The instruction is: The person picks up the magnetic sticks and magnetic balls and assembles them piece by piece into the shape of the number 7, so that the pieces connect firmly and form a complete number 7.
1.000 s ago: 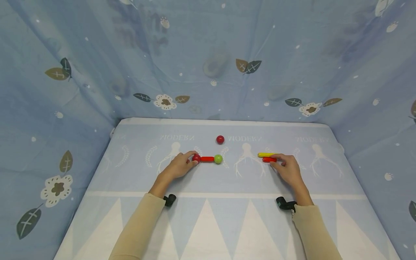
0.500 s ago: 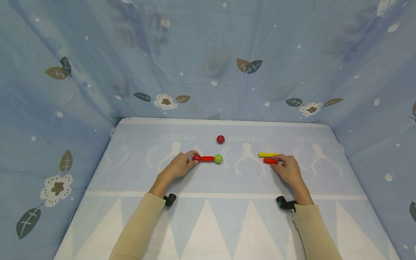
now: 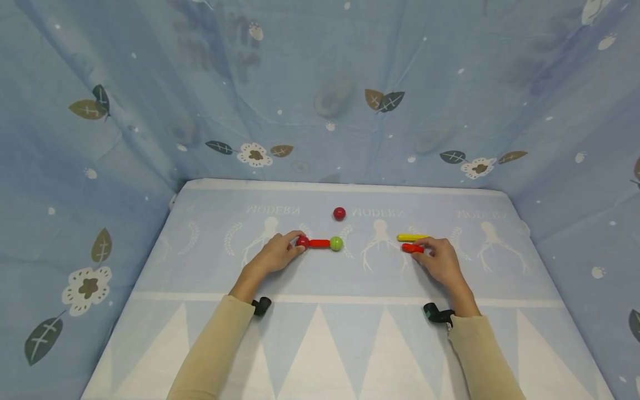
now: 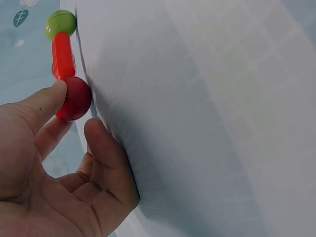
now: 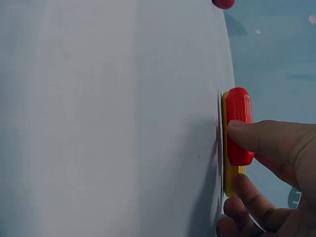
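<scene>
My left hand (image 3: 276, 254) pinches a dark red ball (image 4: 76, 98) between thumb and finger. A red rod (image 3: 319, 243) joins that ball to a green ball (image 3: 336, 243), and the three lie in a line on the table. On the right, my right hand (image 3: 442, 259) pinches a short red rod (image 5: 240, 111) between thumb and finger. Just behind it lies a longer yellow rod (image 3: 411, 238), partly covered by the right fingers in the head view. In the right wrist view the red rod overlaps the yellow one.
Another red ball (image 3: 339, 214) sits alone on the table toward the back, between the two hands. The table (image 3: 320, 278) wears a pale blue and white patterned cover. A blue patterned curtain (image 3: 320, 83) hangs behind and at both sides.
The right hand has drawn the red rod slightly away from the yellow rod, toward me, then a little leftward. The left hand keeps its grip on the red ball in place.
</scene>
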`<state>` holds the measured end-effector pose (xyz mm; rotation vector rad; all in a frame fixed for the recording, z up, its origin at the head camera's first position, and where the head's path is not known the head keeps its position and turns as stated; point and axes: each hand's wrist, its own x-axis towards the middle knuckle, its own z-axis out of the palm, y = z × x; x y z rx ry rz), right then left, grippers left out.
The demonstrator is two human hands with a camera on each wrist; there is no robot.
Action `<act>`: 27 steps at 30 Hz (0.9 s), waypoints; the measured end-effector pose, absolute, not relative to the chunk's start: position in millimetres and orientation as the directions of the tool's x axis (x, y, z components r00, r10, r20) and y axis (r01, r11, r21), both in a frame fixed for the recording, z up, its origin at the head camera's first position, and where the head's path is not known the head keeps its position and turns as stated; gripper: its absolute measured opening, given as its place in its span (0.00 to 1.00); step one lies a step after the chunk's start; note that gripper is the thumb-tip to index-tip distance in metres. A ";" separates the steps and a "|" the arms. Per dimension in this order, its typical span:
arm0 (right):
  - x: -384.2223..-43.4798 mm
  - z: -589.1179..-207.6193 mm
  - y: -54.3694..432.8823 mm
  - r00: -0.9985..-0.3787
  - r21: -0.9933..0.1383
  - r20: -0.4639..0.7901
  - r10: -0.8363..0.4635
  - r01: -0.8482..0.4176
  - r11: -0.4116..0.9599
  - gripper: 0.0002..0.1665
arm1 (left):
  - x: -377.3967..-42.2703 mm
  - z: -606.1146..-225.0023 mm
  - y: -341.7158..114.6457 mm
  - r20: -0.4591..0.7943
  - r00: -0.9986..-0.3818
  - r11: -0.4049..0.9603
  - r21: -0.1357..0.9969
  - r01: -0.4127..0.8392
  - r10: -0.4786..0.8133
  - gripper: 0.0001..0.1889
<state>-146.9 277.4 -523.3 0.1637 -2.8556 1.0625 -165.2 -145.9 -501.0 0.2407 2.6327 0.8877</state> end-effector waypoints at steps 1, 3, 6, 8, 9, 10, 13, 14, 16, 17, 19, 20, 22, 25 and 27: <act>-146.1 -522.3 274.9 -0.990 -0.651 0.120 -0.075 -0.136 0.747 0.14 | -165.4 -501.3 -146.1 -0.271 -0.924 0.789 0.613 0.051 0.271 0.23; -144.4 -520.9 269.7 -0.990 -0.656 0.114 -0.087 -0.140 0.741 0.14 | -165.7 -501.5 -146.4 -0.267 -0.924 0.788 0.613 0.057 0.275 0.23; -142.6 -518.5 261.1 -0.989 -0.668 0.107 -0.105 -0.150 0.729 0.13 | -165.9 -501.8 -146.5 -0.263 -0.924 0.786 0.614 0.062 0.278 0.23; -141.9 -517.6 255.8 -0.987 -0.675 0.107 -0.117 -0.158 0.720 0.13 | -165.8 -501.5 -146.1 -0.263 -0.924 0.786 0.615 0.060 0.276 0.22; -141.5 -517.3 253.3 -0.987 -0.676 0.104 -0.122 -0.160 0.719 0.13 | -165.8 -501.6 -146.0 -0.265 -0.924 0.786 0.616 0.056 0.274 0.22; -141.3 -516.9 250.9 -0.986 -0.680 0.105 -0.129 -0.165 0.714 0.13 | -165.6 -501.6 -145.7 -0.268 -0.925 0.786 0.616 0.052 0.271 0.22; -140.6 -516.5 244.7 -0.983 -0.694 0.109 -0.149 -0.182 0.697 0.13 | -165.1 -502.1 -145.2 -0.273 -0.924 0.787 0.616 0.046 0.267 0.22; -140.3 -516.1 242.7 -0.981 -0.696 0.113 -0.158 -0.192 0.692 0.13 | -165.0 -502.4 -145.2 -0.275 -0.924 0.787 0.615 0.042 0.264 0.22; -139.9 -514.9 238.4 -0.978 -0.708 0.122 -0.170 -0.206 0.676 0.13 | -165.0 -502.7 -145.1 -0.273 -0.925 0.788 0.614 0.044 0.264 0.23; -139.6 -514.1 236.2 -0.976 -0.710 0.125 -0.177 -0.213 0.671 0.13 | -165.0 -502.7 -145.1 -0.273 -0.925 0.788 0.614 0.044 0.264 0.23; -139.1 -512.4 231.5 -0.974 -0.714 0.127 -0.189 -0.222 0.664 0.13 | -164.8 -502.6 -145.2 -0.272 -0.926 0.788 0.614 0.044 0.263 0.23; -138.6 -511.3 228.8 -0.975 -0.718 0.118 -0.190 -0.216 0.662 0.13 | -164.5 -502.5 -145.2 -0.273 -0.926 0.789 0.613 0.043 0.262 0.23; -137.0 -508.6 222.8 -0.977 -0.723 0.096 -0.190 -0.200 0.661 0.12 | -164.1 -502.6 -145.1 -0.273 -0.925 0.789 0.613 0.043 0.263 0.23; -133.6 -504.1 213.0 -0.979 -0.730 0.063 -0.192 -0.177 0.661 0.12 | -164.2 -503.0 -145.0 -0.271 -0.925 0.790 0.612 0.047 0.265 0.23; -132.1 -501.7 206.3 -0.979 -0.731 0.056 -0.199 -0.175 0.660 0.12 | -164.4 -503.2 -144.9 -0.268 -0.926 0.790 0.611 0.051 0.268 0.23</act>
